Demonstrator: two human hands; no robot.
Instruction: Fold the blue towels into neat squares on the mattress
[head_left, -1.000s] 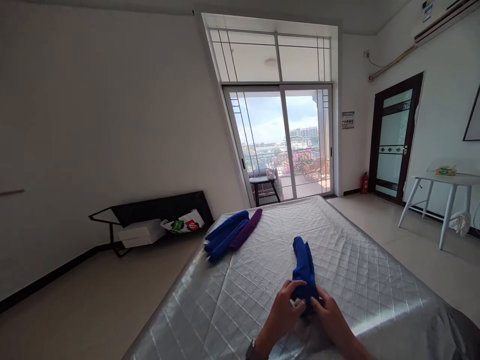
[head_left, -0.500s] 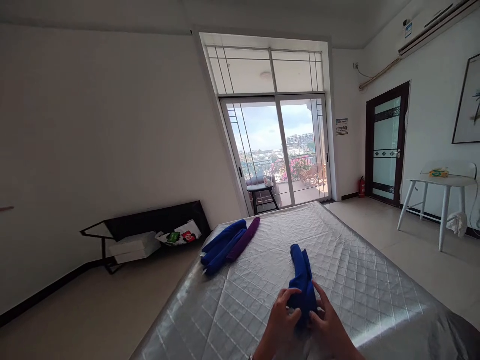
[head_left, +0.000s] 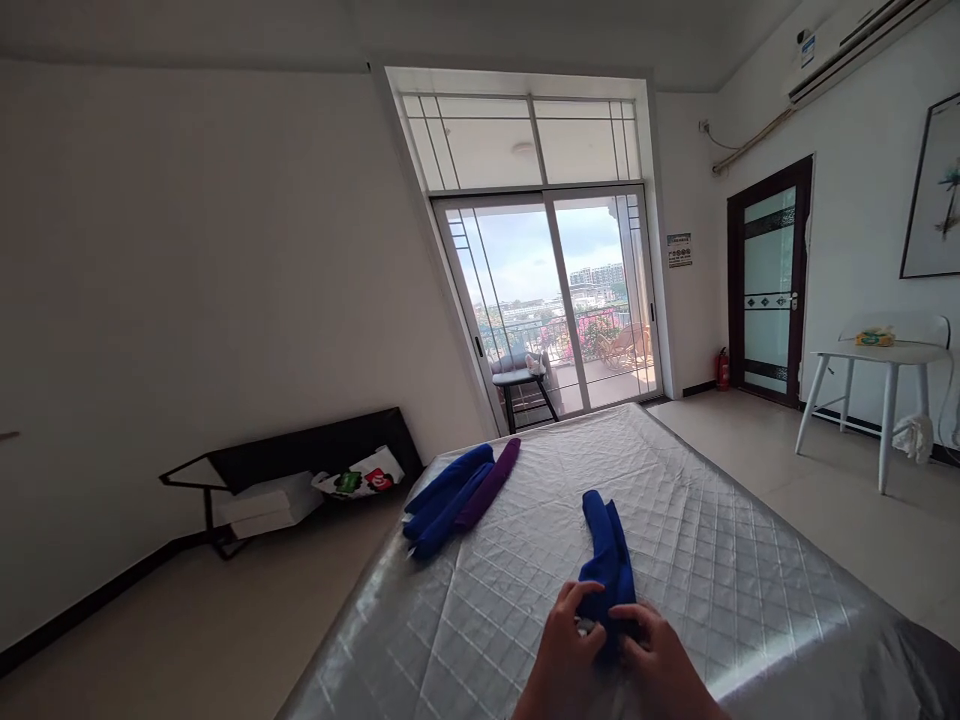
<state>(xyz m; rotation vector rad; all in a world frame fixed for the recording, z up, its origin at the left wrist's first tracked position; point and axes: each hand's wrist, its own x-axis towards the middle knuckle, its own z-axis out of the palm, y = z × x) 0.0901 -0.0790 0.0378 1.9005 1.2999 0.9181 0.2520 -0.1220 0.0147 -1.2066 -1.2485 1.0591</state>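
Observation:
A blue cloth, folded lengthwise into a narrow strip, lies on the silver quilted bed cover with its far end pointing away from me. On its near end, my left hand grips the left side with curled fingers and thumb. From the right, my right hand closes over the same end, its fingers bent across the cloth. The near edge of the cloth is partly hidden by both hands. Farther off to the left lie several rolled blue cloths beside a purple one.
A low black rack holding white boxes and a printed bag stands left of the bed. Glass sliding doors are beyond its far end. At right are a white chair bearing a tissue pack, and a dark-framed door.
My right hand's fingers have moved from the cloth's right edge to lie across its near end. My left hand stays nearly in place. The view has shifted slightly.

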